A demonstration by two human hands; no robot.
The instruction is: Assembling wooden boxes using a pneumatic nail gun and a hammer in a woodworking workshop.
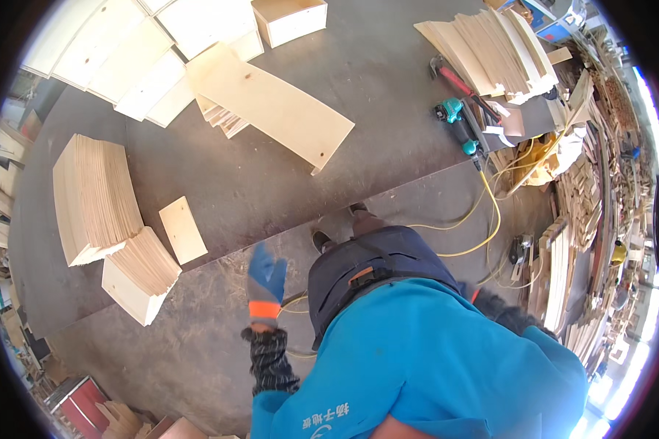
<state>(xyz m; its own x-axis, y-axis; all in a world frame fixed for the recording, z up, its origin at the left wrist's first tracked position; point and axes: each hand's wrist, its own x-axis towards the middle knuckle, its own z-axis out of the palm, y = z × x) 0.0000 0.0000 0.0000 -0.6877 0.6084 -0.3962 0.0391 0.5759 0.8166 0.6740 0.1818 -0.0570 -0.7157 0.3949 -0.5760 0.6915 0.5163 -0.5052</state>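
My left hand (pixel 266 276), in a blue-grey glove with an orange cuff, is held off the near edge of the dark worktable (pixel 271 197). Its fingers are stretched out and hold nothing. A small wooden panel (pixel 184 230) lies on the table edge, nearest to that hand but apart from it. Beyond it stand a tall stack of thin panels (pixel 99 197) and a shorter, leaning stack (pixel 143 274). My right arm (pixel 505 311) hangs by my side in a dark knit sleeve; the hand is mostly hidden by my body, so its fingers do not show.
A long board (pixel 271 106) lies slanted at the table's middle, by several wooden boxes (pixel 205 25). At the right are a teal air nailer (pixel 458 124), a red-handled hammer (pixel 454 77) and a panel stack (pixel 490 51). A yellow hose (pixel 499 219) trails to the floor.
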